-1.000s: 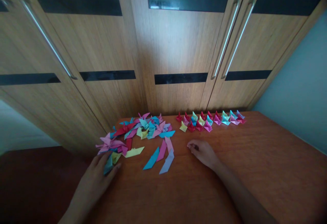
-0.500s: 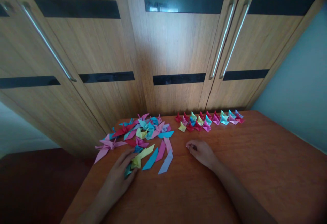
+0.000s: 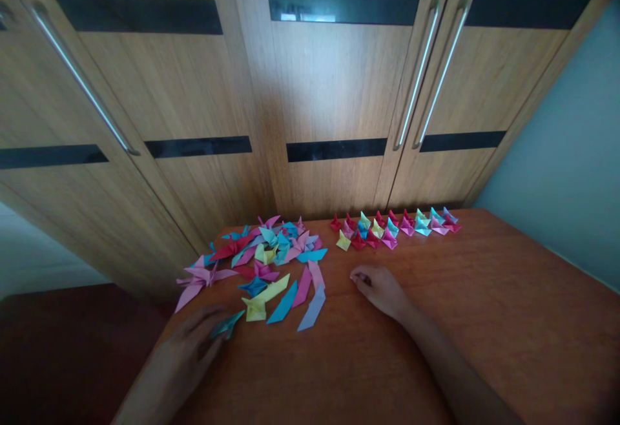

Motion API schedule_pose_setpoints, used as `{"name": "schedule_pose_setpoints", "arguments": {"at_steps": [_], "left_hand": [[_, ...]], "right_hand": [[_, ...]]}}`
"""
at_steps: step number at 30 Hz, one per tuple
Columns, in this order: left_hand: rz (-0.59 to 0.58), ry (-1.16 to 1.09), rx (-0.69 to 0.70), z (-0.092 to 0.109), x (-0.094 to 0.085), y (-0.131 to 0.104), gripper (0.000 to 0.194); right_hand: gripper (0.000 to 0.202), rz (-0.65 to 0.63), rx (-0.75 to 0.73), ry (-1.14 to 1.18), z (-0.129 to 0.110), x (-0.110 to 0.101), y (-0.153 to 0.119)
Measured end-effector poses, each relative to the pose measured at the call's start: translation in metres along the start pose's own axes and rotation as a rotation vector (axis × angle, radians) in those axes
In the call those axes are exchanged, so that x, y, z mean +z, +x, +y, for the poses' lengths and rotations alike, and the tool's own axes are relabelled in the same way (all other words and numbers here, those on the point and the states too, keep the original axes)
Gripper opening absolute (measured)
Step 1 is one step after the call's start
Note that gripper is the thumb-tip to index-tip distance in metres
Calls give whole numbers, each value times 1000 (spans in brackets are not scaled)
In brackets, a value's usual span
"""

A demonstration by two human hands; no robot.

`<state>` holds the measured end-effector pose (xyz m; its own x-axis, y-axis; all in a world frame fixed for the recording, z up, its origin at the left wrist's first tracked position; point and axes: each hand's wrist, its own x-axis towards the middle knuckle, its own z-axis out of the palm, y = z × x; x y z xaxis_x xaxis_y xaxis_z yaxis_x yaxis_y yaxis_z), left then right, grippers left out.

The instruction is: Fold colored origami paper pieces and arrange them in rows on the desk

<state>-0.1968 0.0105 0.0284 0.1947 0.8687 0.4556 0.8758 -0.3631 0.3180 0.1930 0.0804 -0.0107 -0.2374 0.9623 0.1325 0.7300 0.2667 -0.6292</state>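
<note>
Beside the left part of the table, my left hand point(image 3: 196, 341) holds a teal folded-paper piece point(image 3: 227, 326) between thumb and fingers; its full shape is partly hidden. Just right of it are a yellow origami piece point(image 3: 256, 309) and a blue one point(image 3: 253, 287). Flat folded strips in yellow, blue point(image 3: 282, 303), pink and lilac point(image 3: 312, 309) lie near them. My right hand point(image 3: 380, 289) rests on the tabletop with its fingers curled closed, and nothing shows in them. It lies below the rows of small origami pieces point(image 3: 372, 238).
A loose heap of colourful origami pieces point(image 3: 271, 244) covers the table's back left. A large pink origami star point(image 3: 201, 276) sits at its left edge. Behind the brown table point(image 3: 460, 302) stands a wooden wardrobe point(image 3: 334, 89) with metal handles. A pale wall point(image 3: 557, 154) is on the right.
My left hand has drawn left and toward me with the teal piece, uncovering the yellow and blue pieces. My right hand has stayed in place.
</note>
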Motion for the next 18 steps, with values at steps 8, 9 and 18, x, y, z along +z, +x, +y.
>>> {"name": "schedule_pose_setpoints", "arguments": {"at_steps": [8, 9, 18], "left_hand": [[111, -310, -148, 56, 2, 30, 23], [96, -375, -169, 68, 7, 36, 23], [-65, -932, -188, 143, 84, 82, 16]], "right_hand": [[23, 19, -16, 233, -5, 1, -1], [24, 21, -16, 317, -8, 1, -2], [27, 46, -67, 704, -31, 1, -7]]}}
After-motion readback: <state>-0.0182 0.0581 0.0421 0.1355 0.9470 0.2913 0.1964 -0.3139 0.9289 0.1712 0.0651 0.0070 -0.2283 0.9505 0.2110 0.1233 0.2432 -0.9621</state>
